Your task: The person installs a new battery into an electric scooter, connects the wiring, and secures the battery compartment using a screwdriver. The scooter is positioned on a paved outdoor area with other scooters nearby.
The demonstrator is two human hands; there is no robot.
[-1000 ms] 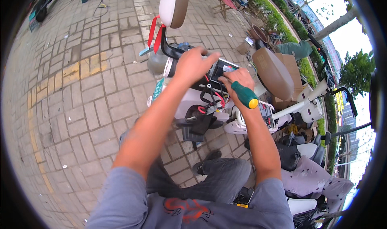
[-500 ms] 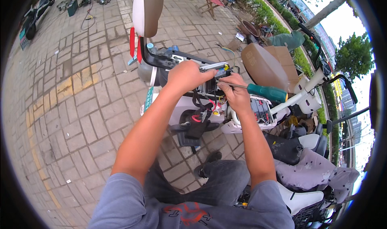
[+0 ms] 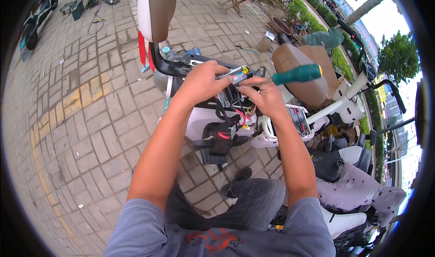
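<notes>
My left hand (image 3: pixel 202 84) is closed on a silver metal box (image 3: pixel 239 76) with a yellow label, its thumb lying along the casing. This box sits tilted over the opened body of a white electric scooter (image 3: pixel 201 122). A screwdriver (image 3: pixel 297 74) with a green handle is pinched in my right hand (image 3: pixel 265 96), its handle pointing right and slightly up. My right fingertips are close to the box's right end, where the screwdriver's tip is hidden. Black, red and white wires (image 3: pixel 240 119) hang below the box.
A brown and white seat (image 3: pixel 156 12) stands upright at the frame's rear. Another brown seat (image 3: pixel 299 73) lies beside cardboard (image 3: pixel 324 64) on the right. White handlebars (image 3: pixel 337 107) and a cloth-covered scooter (image 3: pixel 346 187) are farther right. Brick paving (image 3: pixel 90 134) spreads to the left.
The silver box has tilted, showing more of its labelled face. The screwdriver's handle has swung upward, from sloping down to the right to sloping slightly up. The view has shifted a little.
</notes>
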